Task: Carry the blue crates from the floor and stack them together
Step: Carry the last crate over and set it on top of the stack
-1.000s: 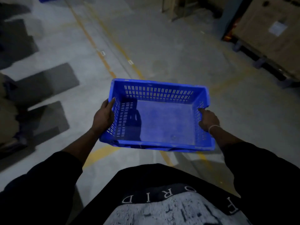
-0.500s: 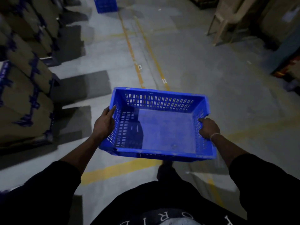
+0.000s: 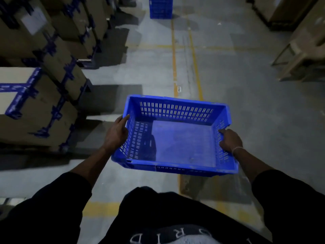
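Blue crate (image 3: 177,138) sits centre frame, slightly right, held off the floor (image 3: 246,106) w/ both hands, open side up, nothing inside. Left hand (image 3: 116,133) clasps the left rim, fingers wrapped over the slotted side wall, index pointing along the top edge. Right hand (image 3: 230,140) grips the right wall, fingers curled onto the inner face; thin band at the wrist. Same hold as 0.5 s ago, no change in grip.

What differs: the view has swung on. Stack of blue crates (image 3: 160,7) at top centre is now more central & larger vs. the upper-left spot it had before. Cardboard boxes (image 3: 40,95) w/ blue tape fill more of the left side, upper left to mid left. Yellow floor lines (image 3: 184,59) now run nearly straight up the frame from the crate's far edge toward the stack. Wooden frame (image 3: 299,55) has slid to the right edge, mid-upper. Dark sleeves & shirt across the bottom, as before.
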`<move>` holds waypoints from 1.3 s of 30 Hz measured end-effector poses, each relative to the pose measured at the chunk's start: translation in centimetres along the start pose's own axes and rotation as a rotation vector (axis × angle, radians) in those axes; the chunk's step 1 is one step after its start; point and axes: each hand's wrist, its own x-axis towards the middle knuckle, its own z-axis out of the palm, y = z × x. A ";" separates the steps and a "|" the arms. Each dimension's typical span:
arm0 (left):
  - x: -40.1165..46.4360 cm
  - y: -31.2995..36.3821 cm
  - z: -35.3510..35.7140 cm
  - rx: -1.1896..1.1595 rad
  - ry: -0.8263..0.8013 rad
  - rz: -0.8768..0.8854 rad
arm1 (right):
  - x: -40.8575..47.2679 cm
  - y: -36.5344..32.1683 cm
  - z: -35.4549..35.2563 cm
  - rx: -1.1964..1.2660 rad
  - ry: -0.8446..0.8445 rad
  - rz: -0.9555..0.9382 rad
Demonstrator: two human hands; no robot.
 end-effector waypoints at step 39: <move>87.4 -18.0 -8.8 -0.030 0.072 -0.004 | 80.1 -37.9 -27.1 0.018 -0.001 -0.100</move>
